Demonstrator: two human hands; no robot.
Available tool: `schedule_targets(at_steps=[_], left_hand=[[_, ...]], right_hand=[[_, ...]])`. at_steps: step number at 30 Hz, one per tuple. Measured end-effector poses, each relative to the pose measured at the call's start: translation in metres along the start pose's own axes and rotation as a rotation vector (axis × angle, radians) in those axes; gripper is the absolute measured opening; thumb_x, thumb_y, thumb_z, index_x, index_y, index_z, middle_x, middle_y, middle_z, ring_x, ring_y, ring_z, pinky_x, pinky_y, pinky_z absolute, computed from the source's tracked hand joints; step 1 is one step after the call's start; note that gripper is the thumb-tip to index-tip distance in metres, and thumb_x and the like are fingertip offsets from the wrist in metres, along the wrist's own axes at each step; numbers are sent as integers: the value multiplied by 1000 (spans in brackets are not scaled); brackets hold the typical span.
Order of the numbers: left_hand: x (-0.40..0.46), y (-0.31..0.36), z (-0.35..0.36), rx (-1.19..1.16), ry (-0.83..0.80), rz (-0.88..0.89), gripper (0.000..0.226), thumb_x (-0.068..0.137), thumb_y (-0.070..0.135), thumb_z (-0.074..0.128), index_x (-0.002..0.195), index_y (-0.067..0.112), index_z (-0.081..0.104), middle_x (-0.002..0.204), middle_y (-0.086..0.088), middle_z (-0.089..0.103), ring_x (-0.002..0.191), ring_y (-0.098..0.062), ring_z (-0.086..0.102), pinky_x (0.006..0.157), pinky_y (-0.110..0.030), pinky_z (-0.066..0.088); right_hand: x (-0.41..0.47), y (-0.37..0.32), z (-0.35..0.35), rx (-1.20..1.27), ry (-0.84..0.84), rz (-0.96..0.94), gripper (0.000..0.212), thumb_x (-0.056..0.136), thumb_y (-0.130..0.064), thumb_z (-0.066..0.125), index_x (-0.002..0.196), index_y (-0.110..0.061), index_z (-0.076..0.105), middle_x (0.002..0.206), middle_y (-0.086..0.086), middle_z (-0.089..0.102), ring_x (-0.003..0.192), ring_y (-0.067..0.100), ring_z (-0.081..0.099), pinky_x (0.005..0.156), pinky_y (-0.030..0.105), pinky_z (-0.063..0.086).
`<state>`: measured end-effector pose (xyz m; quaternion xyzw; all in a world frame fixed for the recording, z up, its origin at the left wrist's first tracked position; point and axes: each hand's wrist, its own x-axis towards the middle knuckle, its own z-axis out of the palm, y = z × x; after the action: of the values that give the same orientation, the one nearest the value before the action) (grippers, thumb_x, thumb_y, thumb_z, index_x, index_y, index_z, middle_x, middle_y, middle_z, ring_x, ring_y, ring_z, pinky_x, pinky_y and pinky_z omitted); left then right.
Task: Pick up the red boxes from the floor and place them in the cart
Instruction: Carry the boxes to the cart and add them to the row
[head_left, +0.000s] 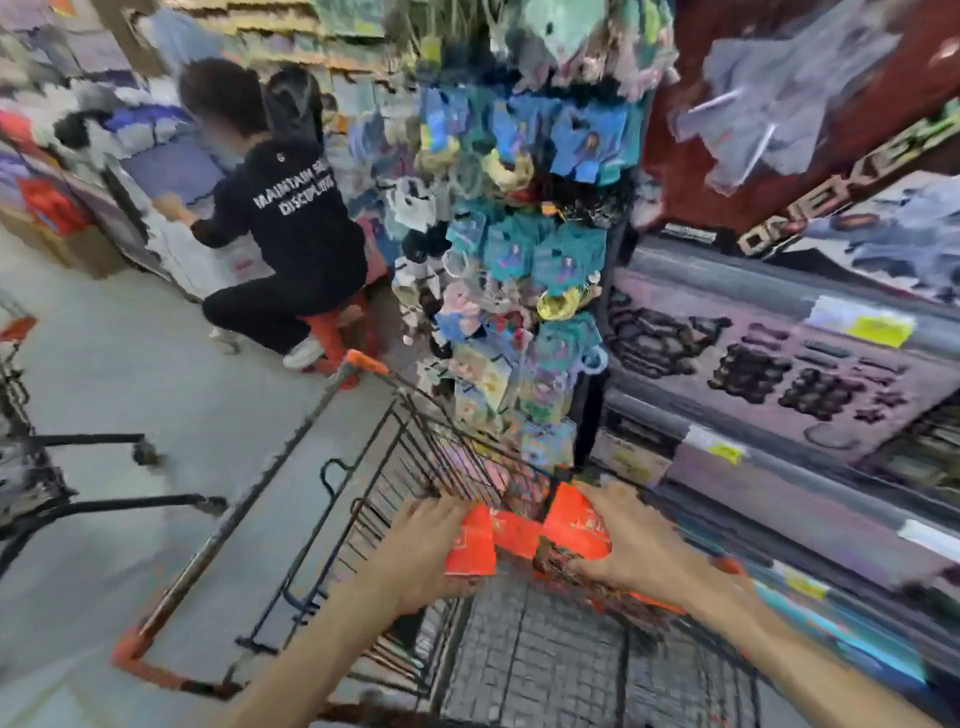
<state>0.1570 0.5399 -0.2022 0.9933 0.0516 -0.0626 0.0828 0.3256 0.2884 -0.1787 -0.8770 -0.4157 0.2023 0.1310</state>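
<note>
Shop-aisle floor surrounds the black wire cart with orange trim, where left hand and right hand each grasp glossy red boxes inside its basket, placing underway; next, release beside the far hanging-toy rack.

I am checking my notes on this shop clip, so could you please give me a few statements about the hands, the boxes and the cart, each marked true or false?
1. Both hands hold red boxes over the cart. True.
2. The left hand is empty and hangs at the person's side. False: it grips the left end of the red boxes.
3. The right hand rests on the right end of the red boxes. True.
4. The cart's handle is blue. False: its handle ends and corners are orange.
5. Another person in dark clothes crouches beyond the cart. True.
</note>
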Motion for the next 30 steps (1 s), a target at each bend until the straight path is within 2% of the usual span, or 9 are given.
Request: schedule_targets(at_steps=[5, 7, 9, 12, 15, 18, 20, 25, 30], left_hand=[[69, -24, 98, -41, -110, 70, 99, 66, 91, 49, 136, 21, 43, 122, 2, 58, 109, -23, 57, 94, -42, 47], [94, -32, 138, -17, -144, 98, 95, 57, 81, 67, 126, 18, 50, 116, -1, 64, 102, -24, 64, 88, -41, 54], [112, -40, 176, 31, -192, 153, 96, 44, 67, 83, 119, 15, 55, 113, -4, 67, 101, -26, 67, 86, -41, 55], [133, -53, 225, 82, -238, 178, 100, 28, 51, 91, 114, 13, 54, 110, -7, 68, 99, -27, 68, 86, -42, 55], [147, -70, 269, 96, -249, 166, 101, 23, 42, 92, 112, 12, 53, 110, -10, 66, 99, -30, 68, 84, -42, 56], [157, -77, 301, 79, -302, 135, 105, 27, 38, 96, 120, 7, 57, 120, -14, 65, 109, -34, 65, 93, -48, 52], [162, -74, 312, 41, -312, 120, 101, 47, 34, 94, 132, 5, 49, 133, -15, 56, 123, -36, 55, 106, -50, 41], [166, -82, 328, -1, -245, 197, 98, 49, 37, 92, 129, 11, 43, 125, -10, 57, 119, -35, 56, 104, -48, 42], [163, -102, 330, -12, -236, 297, 97, 60, 36, 87, 141, 10, 40, 136, -7, 50, 130, -29, 46, 114, -45, 34]], right_hand=[[18, 33, 66, -10, -46, 181, 109, 71, -88, 49, 158, -39, 6, 160, -3, 34, 144, 20, 35, 118, 40, 31], [21, 41, 90, 17, -86, 227, 122, 58, -105, 17, 158, -38, -3, 164, -5, 23, 149, 18, 26, 123, 39, 22], [23, 51, 121, 33, -133, 272, 132, 46, -100, 7, 160, -34, -6, 165, -10, 18, 150, 16, 22, 124, 41, 15], [34, 70, 174, 34, -113, 282, 107, 77, -87, 44, 158, -37, -6, 162, -9, 24, 149, 19, 26, 125, 45, 17], [47, 89, 224, 19, -60, 285, 111, 71, -65, 76, 155, -34, 11, 151, -5, 46, 137, 23, 48, 113, 45, 41], [56, 94, 256, 32, -113, 313, 101, 82, -57, 69, 158, -34, 7, 160, -3, 34, 144, 24, 38, 121, 42, 24], [61, 98, 275, 51, -116, 313, 98, 85, -54, 68, 158, -33, 5, 163, -2, 29, 147, 24, 32, 123, 42, 16], [77, 97, 293, 71, -81, 316, 97, 84, -49, 72, 159, -26, 16, 160, -3, 33, 145, 21, 32, 123, 41, 16], [83, 96, 303, 96, -63, 342, 100, 83, -56, 71, 159, -30, 11, 158, -8, 32, 142, 16, 31, 123, 39, 15]])
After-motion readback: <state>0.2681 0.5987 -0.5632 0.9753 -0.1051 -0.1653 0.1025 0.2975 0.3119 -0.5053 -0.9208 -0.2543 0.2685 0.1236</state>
